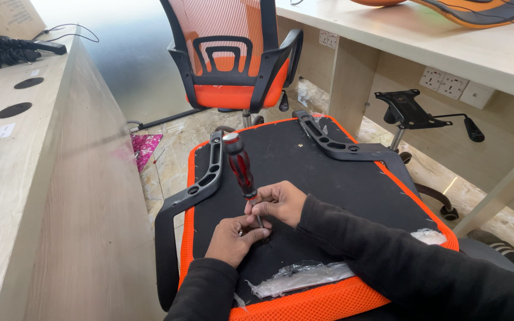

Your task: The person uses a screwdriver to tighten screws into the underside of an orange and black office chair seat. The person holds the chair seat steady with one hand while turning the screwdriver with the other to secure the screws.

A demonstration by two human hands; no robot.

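Screwdriver (241, 168) stands tilted on the upturned seat (340, 190), my right hand (281, 202) clamped round its shaft, my left hand (233, 238) pinching its tip.

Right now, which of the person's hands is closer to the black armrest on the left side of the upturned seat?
Left. The left hand lies just right of that armrest; the right hand sits farther right, gripping the screwdriver.

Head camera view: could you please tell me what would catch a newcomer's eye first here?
The upturned orange-edged chair seat fills the centre. On it, the right hand holds a red-handled screwdriver upright, with the left hand at its tip. Behind stands an orange mesh office chair.
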